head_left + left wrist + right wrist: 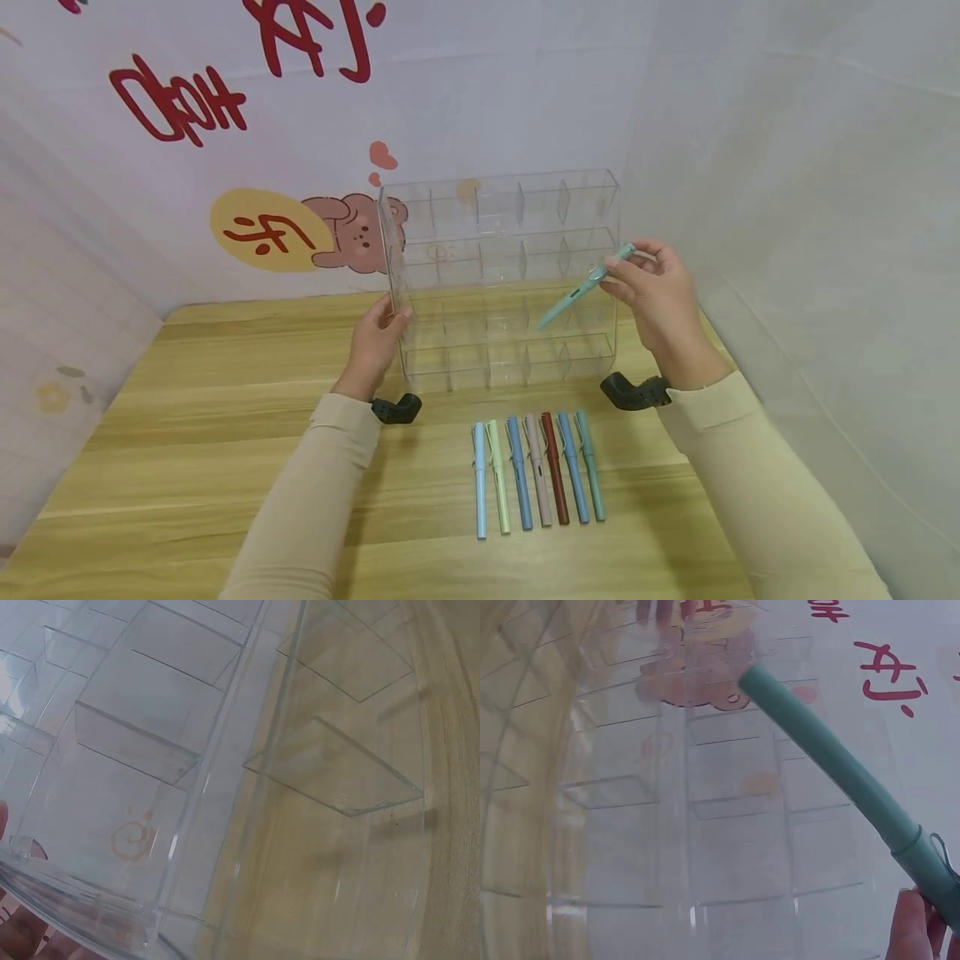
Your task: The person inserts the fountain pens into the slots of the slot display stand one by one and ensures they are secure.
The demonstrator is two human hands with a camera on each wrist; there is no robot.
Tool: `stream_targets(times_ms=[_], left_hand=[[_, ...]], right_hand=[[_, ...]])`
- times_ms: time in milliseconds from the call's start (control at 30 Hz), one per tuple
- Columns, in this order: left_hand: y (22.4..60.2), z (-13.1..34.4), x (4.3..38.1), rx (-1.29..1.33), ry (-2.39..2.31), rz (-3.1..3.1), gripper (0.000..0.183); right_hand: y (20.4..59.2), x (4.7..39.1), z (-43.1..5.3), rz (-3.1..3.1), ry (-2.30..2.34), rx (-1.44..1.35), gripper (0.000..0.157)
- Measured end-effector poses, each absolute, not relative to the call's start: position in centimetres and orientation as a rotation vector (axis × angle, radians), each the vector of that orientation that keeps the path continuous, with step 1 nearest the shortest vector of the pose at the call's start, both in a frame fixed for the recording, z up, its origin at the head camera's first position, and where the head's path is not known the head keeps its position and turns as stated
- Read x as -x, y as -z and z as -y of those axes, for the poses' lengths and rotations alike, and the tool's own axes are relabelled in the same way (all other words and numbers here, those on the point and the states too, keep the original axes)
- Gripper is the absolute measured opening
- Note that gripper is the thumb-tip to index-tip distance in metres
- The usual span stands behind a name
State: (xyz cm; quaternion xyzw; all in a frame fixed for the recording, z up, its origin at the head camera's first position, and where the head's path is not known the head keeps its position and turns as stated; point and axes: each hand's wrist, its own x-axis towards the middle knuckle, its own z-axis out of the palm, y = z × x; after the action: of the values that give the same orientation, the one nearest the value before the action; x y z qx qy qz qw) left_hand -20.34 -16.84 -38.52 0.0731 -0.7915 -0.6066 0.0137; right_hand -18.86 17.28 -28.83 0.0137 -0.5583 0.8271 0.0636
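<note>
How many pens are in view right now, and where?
8. One mint-green pen is in the right grip; seven lie in a row on the table, left to right: light blue, light green, blue, pinkish-grey, dark red, second blue, teal. None appears hidden.

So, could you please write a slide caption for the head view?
Left hand grips a clear divided rack, right hand holds a mint pen, and seven pens lie on the wooden table.
</note>
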Motion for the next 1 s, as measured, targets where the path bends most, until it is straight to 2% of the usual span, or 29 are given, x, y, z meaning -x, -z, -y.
stream_targets(times_ms=[467, 1000], left_hand=[[38.6, 16.9, 20.2, -0.222, 1.924, 2.436, 0.052], [38.2, 16.8, 19.9, -0.227, 1.926, 2.443, 0.053]], right_hand=[[25.0, 21.2, -15.1, 1.455, -2.487, -0.063, 0.034], [23.0, 23.6, -13.7, 1.368, -2.506, 0.036, 0.030]])
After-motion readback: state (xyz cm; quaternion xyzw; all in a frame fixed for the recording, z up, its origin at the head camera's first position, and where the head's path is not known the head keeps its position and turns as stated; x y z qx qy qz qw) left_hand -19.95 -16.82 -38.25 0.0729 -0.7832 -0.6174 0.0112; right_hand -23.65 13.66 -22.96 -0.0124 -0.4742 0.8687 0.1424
